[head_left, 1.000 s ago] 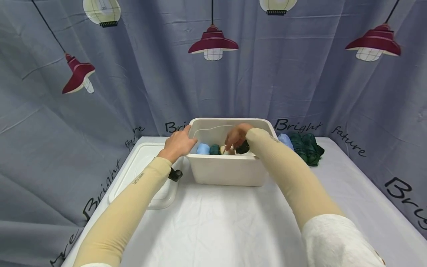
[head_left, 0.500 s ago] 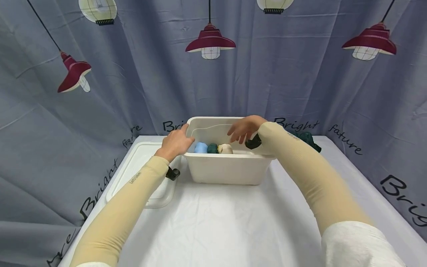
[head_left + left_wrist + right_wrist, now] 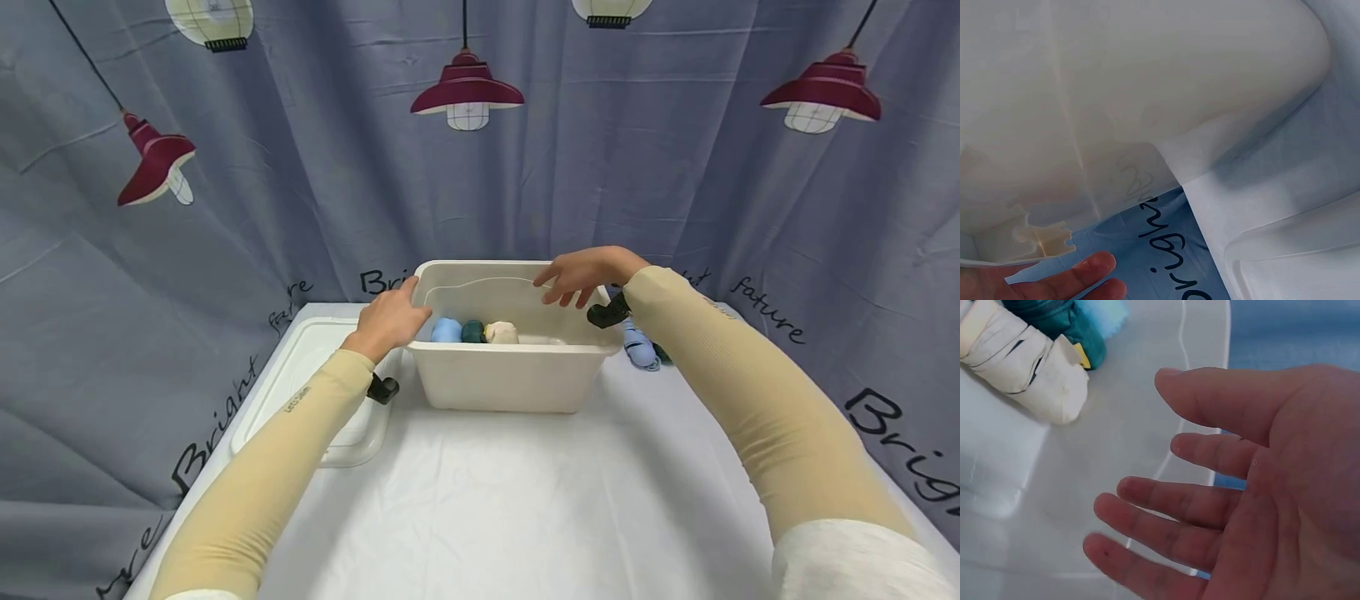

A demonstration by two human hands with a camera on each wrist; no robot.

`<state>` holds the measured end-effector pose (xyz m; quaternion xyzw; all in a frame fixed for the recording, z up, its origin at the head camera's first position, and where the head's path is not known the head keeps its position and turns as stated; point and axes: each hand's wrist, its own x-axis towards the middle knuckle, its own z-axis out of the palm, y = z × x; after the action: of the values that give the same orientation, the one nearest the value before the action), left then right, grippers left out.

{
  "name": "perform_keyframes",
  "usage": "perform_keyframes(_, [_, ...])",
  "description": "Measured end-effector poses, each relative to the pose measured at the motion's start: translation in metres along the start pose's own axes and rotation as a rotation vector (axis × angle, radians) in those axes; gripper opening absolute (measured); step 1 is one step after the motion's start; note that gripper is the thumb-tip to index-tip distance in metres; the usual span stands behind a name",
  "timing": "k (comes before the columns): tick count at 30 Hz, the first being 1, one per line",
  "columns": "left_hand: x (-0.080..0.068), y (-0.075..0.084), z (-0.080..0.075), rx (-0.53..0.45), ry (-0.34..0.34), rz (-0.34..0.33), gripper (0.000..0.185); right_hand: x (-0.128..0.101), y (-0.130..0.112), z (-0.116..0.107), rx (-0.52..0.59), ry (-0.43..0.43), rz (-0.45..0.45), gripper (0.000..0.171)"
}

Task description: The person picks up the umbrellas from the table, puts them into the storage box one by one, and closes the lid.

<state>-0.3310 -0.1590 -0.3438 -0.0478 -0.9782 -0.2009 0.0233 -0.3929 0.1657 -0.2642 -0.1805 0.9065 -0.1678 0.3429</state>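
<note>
A white plastic bin (image 3: 510,379) stands mid-table. Three rolled cloths lie in a row inside it: a light blue one (image 3: 447,331), a dark green one (image 3: 472,332) and a cream one (image 3: 502,332). My right hand (image 3: 577,273) hovers above the bin's right side with fingers spread and nothing in it. The right wrist view shows its bare palm (image 3: 1241,506) over the cream roll (image 3: 1022,362) and the green roll (image 3: 1066,325). My left hand (image 3: 386,317) rests on the bin's left rim, thumb on top and fingers (image 3: 1085,275) straight along the outer wall (image 3: 1147,81).
The bin's white lid (image 3: 315,392) lies flat on the table at the left. Another light blue roll (image 3: 641,348) lies right of the bin, partly behind my right forearm. A grey curtain printed with lamps hangs close around the white-covered table (image 3: 525,500).
My right hand has lifted out of the bin and drifted up and to the right, leaving the cream roll beside the green one. My left hand has stayed on the rim.
</note>
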Motion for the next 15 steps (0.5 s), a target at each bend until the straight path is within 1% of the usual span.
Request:
perform_keyframes(5, [0.0,0.0,0.0,-0.012,-0.002,0.005,0.072,-0.011,0.009,-0.005,-0.015,0.057,-0.017,0.067])
perform_keyframes(11, [0.0,0.0,-0.002,-0.022,-0.02,-0.004,0.072,-0.028,0.016,-0.01,-0.001,0.173,-0.072,0.062])
perform_keyframes(15, [0.002,-0.002,-0.002,-0.022,-0.021,0.001,0.072,-0.042,0.022,-0.013,-0.001,0.255,-0.087,0.063])
